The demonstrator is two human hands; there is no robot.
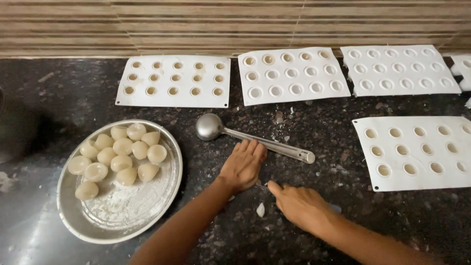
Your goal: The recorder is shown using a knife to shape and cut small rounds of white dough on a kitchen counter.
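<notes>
- The left hand point(243, 164) is lying flat, covering the counter point(314, 221) beneath its palm.
- The right hand point(300, 205) is hiding most of a thin tool point(335, 208); only a pale tip is showing, too little to identify.
- The right edge is cutting off the lower white mould point(417, 152) and a further mould point(462, 66).
- A dark object point(14, 130) is running off the left edge, too shadowed to tell.
- Both forearms are leaving the bottom edge.
</notes>
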